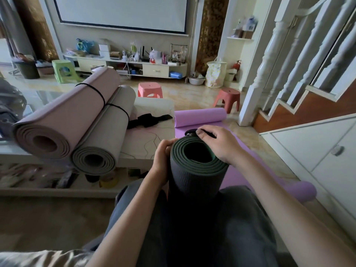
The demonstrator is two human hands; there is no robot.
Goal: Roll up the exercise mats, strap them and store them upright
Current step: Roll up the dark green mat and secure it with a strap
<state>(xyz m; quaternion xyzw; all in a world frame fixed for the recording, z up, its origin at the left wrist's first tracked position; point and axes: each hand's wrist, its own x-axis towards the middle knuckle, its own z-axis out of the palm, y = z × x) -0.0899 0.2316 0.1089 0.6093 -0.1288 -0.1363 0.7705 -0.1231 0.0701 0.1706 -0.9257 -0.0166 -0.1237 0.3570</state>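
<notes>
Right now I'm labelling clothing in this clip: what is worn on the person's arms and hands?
Nothing shows on either: the left hand and right hand are bare, with no gloves, rings or watch visible, and both forearms are uncovered to the frame's lower edge. No sleeve edge is in view. Dark grey trousers cover the legs.

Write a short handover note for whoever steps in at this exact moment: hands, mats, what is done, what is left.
Left hand grips the side of the dark green rolled mat, which stands between the knees. Right hand rests on its top rim, fingers pinching a black strap.
Done: pink mat and grey mat are rolled, each strapped, lying on the low table.
Left: strap the green mat; roll and strap the purple mat on the floor; stand all of them upright. Spare black straps lie on the table.
</notes>
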